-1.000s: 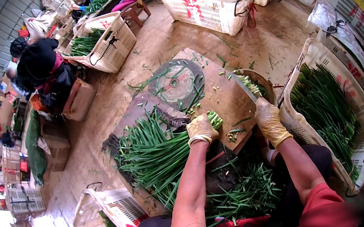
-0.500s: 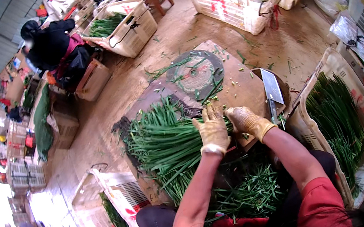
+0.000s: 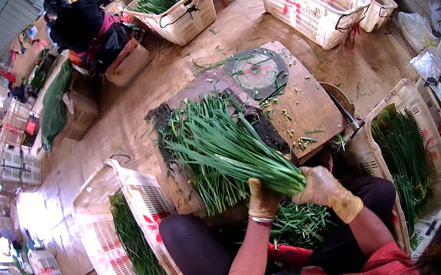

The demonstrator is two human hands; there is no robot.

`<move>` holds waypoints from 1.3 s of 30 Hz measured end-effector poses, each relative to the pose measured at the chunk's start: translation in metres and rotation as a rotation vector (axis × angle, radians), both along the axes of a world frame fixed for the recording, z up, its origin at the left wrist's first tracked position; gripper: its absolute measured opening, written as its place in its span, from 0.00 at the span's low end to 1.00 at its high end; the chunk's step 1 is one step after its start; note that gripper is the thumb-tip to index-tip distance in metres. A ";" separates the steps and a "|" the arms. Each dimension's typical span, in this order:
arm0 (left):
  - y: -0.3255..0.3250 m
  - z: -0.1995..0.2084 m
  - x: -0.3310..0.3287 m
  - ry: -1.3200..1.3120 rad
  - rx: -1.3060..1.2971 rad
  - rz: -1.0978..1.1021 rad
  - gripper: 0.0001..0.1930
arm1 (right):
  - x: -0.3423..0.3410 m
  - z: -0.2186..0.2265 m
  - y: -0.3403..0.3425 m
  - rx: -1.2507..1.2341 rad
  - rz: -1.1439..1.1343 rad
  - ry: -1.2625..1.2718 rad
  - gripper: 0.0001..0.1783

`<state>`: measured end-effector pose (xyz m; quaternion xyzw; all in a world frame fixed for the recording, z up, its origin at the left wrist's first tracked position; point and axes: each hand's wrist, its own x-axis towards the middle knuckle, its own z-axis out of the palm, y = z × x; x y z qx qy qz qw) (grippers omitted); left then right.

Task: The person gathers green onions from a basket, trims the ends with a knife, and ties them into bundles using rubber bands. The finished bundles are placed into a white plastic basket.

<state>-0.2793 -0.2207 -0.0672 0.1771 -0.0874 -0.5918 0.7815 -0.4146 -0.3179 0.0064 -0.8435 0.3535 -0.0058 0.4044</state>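
Observation:
A bundle of green garlic chives (image 3: 239,146) slants over the board, its pale cut ends toward me. My left hand (image 3: 264,199), in a yellowed glove, grips it from beneath near those ends, the thumb up along its side. My right hand (image 3: 322,189), gloved likewise, is closed around the cut ends; its fingertips are partly hidden. More chives (image 3: 214,188) lie loose on the board under the bundle. Short cut pieces (image 3: 302,223) are heaped in my lap below my hands.
The wooden board (image 3: 305,103) carries a round disc (image 3: 256,70) and scraps. A blade (image 3: 342,110) stands by its right edge. Chive-filled crates flank me, left crate (image 3: 121,171) and right crate (image 3: 437,159). Farther off are more crates (image 3: 309,3) and a seated person (image 3: 81,21).
The bundle's cut ends have been lifted and swung toward me, off the board's right part. Both hands have drawn back toward my lap with it, and the view has shifted.

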 end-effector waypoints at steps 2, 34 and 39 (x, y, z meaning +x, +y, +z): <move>0.013 0.016 0.007 -0.071 -0.001 0.090 0.53 | -0.009 0.000 0.026 -0.065 0.001 0.093 0.28; -0.090 0.038 0.067 -0.414 0.257 0.863 0.20 | 0.111 0.021 -0.073 -0.137 0.281 -0.851 0.68; 0.014 0.086 0.099 -0.246 0.311 0.994 0.22 | 0.118 0.000 -0.039 -0.185 0.515 -0.246 0.58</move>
